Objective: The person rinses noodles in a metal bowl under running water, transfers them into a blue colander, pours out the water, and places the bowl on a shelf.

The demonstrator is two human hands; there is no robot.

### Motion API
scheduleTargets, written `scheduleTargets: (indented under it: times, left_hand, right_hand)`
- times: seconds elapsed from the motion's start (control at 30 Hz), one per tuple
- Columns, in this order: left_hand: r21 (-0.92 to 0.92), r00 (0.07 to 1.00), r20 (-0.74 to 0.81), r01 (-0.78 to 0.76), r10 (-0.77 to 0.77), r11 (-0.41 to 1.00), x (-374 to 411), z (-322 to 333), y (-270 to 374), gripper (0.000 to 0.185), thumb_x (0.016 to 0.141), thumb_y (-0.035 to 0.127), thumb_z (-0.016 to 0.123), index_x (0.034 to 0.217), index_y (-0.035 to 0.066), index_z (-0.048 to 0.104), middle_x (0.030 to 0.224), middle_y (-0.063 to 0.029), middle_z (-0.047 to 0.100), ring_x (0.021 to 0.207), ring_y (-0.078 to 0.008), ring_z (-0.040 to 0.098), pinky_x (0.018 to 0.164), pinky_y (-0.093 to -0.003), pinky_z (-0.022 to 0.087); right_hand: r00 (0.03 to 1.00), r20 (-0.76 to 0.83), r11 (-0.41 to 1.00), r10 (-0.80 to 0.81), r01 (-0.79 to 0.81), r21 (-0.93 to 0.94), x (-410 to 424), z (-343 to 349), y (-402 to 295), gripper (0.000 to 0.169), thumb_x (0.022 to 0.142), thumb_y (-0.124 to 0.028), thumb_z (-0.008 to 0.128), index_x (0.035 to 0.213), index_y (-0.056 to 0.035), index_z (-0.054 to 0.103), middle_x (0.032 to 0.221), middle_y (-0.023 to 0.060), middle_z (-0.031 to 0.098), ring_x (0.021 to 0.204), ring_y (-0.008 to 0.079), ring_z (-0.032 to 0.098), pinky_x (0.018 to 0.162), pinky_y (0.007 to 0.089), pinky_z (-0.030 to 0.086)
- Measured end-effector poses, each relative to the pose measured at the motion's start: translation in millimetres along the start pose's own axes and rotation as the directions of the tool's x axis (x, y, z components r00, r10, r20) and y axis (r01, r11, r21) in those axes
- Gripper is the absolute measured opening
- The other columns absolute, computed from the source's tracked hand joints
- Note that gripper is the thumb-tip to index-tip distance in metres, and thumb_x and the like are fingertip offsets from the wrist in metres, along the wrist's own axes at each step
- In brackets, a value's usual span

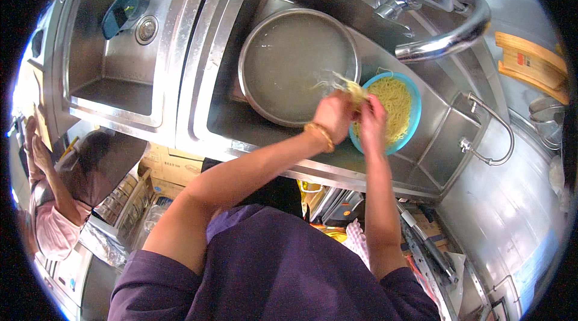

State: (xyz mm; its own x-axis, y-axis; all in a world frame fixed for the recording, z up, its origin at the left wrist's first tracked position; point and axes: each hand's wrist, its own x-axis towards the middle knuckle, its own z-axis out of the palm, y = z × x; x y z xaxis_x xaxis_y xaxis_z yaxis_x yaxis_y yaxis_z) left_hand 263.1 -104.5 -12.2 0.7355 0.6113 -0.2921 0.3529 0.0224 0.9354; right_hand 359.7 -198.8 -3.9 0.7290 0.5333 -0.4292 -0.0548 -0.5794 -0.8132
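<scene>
Between my two hands is a small bunch of pale yellow noodles point(356, 91), with loose strands trailing left over the water. My left hand point(335, 115), with a gold-coloured bracelet point(319, 135) at its wrist, closes on the bunch at the basin's near right rim. Fingers of my right hand point(373, 118) pinch the same bunch from the right, though blur hides the exact grip. Below and right of them, a light blue bowl point(417, 106) holds a heap of thin noodles point(393, 104). The round metal basin point(241, 68) contains cloudy water point(293, 59).
Both vessels stand in a steel sink point(221, 95). A curved faucet point(445, 48) reaches in from the upper right. To the left, a second sink point(86, 61) contains a dark blue plastic container point(113, 16). Another person point(58, 226) is at the far left. A wooden rack point(533, 64) sits right.
</scene>
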Motion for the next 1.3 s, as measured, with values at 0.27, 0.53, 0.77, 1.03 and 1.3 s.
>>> scheduleTargets:
  times: [0.27,0.53,0.77,1.03,1.3]
  left_hand:
    - [-0.289,0.96,0.178,-0.159,0.217,0.944,-21.8,117.8,107.1,0.023,0.074,-0.008,0.049,0.094,0.0,0.057,0.091,-0.022,0.058,0.089,-0.0407,0.058,0.078,-0.0442,0.05]
    - [-0.043,0.95,0.3,-0.076,0.085,0.996,-17.8,185.2,-76.8,0.044,0.084,0.009,0.057,0.127,0.009,0.057,0.125,-0.015,0.06,0.111,-0.024,0.06,0.09,-0.0381,0.048]
    - [0.444,0.946,-0.195,0.321,-0.259,0.837,68.8,15.6,-140.1,0.038,0.076,0.018,0.068,0.113,0.01,0.064,0.102,-0.0138,0.068,0.095,-0.0297,0.065,0.084,-0.0378,0.052]
    - [0.811,0.952,0.034,0.152,-0.305,0.565,145.8,41.3,-254.0,0.05,0.085,0.039,0.057,0.126,0.012,0.053,0.123,-0.0196,0.057,0.118,-0.0367,0.05,0.1,-0.0432,0.042]
    - [0.412,0.908,0.127,0.318,-0.399,0.854,118.3,107.0,-197.1,0.032,0.089,0.028,0.056,0.109,0.004,0.061,0.104,-0.0205,0.066,0.097,-0.0354,0.063,0.085,-0.0427,0.05]
  right_hand:
    - [0.927,-0.37,0.973,-0.062,-0.028,-0.231,-59.8,-154.0,-26.3,0.021,0.093,-0.011,0.053,0.108,0.0005,0.061,0.098,0.0072,0.064,0.087,0.0146,0.059,0.078,0.0298,0.047]
    - [0.951,-0.195,0.591,-0.238,-0.018,-0.807,44.0,-143.1,123.1,0.035,0.079,-0.021,0.068,0.11,-0.0045,0.063,0.107,0.0243,0.062,0.101,0.0403,0.058,0.086,0.0474,0.047]
    - [0.999,0.002,0.306,-0.034,0.012,-0.952,196.2,-75.4,84.9,0.041,0.08,-0.032,0.064,0.106,-0.0013,0.066,0.114,0.0219,0.062,0.111,0.0384,0.057,0.096,0.0449,0.043]
    - [0.936,0.12,0.665,-0.331,0.322,-0.674,195.4,-82.3,90.1,0.027,0.074,-0.013,0.06,0.1,-0.0078,0.068,0.098,0.0164,0.068,0.095,0.0368,0.063,0.084,0.0443,0.05]
    - [0.999,-0.033,0.515,-0.012,-0.022,-0.857,26.6,-179.7,148.7,0.037,0.078,-0.009,0.064,0.113,-0.0009,0.06,0.112,0.0234,0.061,0.105,0.0383,0.058,0.09,0.0442,0.047]
